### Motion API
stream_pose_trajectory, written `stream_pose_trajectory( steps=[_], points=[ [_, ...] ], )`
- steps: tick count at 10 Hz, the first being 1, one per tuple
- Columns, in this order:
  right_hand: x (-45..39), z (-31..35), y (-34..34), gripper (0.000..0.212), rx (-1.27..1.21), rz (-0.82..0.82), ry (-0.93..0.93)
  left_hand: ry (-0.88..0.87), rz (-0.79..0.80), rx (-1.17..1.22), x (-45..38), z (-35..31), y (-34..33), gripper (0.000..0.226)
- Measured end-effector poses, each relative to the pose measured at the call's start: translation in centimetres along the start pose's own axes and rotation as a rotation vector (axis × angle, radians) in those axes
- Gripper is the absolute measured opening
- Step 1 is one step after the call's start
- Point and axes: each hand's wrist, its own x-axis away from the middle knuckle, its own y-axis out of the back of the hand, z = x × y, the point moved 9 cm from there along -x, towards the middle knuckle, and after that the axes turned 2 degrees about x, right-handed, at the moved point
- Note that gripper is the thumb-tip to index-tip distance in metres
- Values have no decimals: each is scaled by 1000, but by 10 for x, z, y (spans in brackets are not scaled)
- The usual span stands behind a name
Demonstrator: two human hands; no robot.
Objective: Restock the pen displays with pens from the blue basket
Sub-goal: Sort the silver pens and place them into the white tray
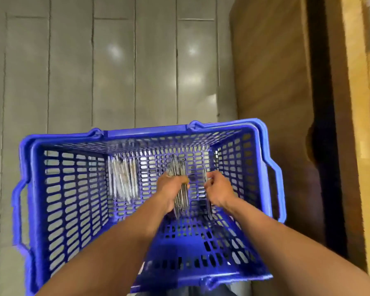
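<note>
Head view, looking straight down into the blue basket [252,133], both bare forearms reaching in from 6 o'clock.

Left hand [172,186]: fingers curled round a bundle of pens [181,199], silver-grey, held roughly upright, ends showing above and below the fist. Firm grasp.

Right hand [218,188]: at 3 o'clock of the left hand, near it but apart. Fingers curled, pinching what looks like a single thin pen [207,201] that runs down below the fist. Motion blur here; exact count in this hand cannot be told.

Both hands sit low inside the basket, near the middle of its perforated floor.

Loose pile of pens [122,180]: lies on the basket floor at 9 o'clock of the left hand, well apart from it, close to the far-left corner. Pale, streaked by blur.

Basket: rectangular, slotted walls, side handles at 9 and 3 o'clock. It rests over a grey tiled floor [73,71].

Surroundings: brown wooden fixture [271,71] at 1 o'clock of the basket, just beside its right rim. Displays not discernible.
</note>
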Motion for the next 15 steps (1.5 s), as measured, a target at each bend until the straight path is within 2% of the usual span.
stream_pose_trajectory(
  steps=[1, 2, 3, 4, 5, 7, 8, 10, 12, 13, 15],
  points=[
    [-47, -10, -3, 29, 91, -54, -35, -34, -60, -63, -47, 4, -22, 48],
    [-70, -6, -9, 29, 213, -77, -9, -44, -117, -30, -71, 9, -37, 21],
    [-81, 2, -10, 34, 233, -124, 15, -103, -188, -99, -89, 7, -50, 27],
    [-84, 9, -12, 37, 304, -152, 66, -235, -244, -387, -85, -10, -52, 54],
    [-80, 8, -14, 39, 243, -166, 74, -281, -288, -571, -79, -18, -53, 69],
    [-77, -1, -18, 54, 274, -79, 38, -356, -282, -633, -70, -23, -58, 72],
    [-73, 1, -22, 54, 274, -57, 42, -340, -269, -619, -69, -21, -53, 84],
    [-67, 2, -23, 66, 317, -34, 17, -328, -240, -567, -66, -17, -44, 83],
    [-56, -3, -16, 57, 379, -67, -85, -290, -233, -555, -59, -16, -32, 85],
    [-48, 0, -11, 54, 360, -47, -61, -247, -204, -591, -53, -17, -26, 77],
    [-15, 16, 12, 40, 225, 4, -33, -233, -101, -434, -16, -33, -12, 36]
  ],
)
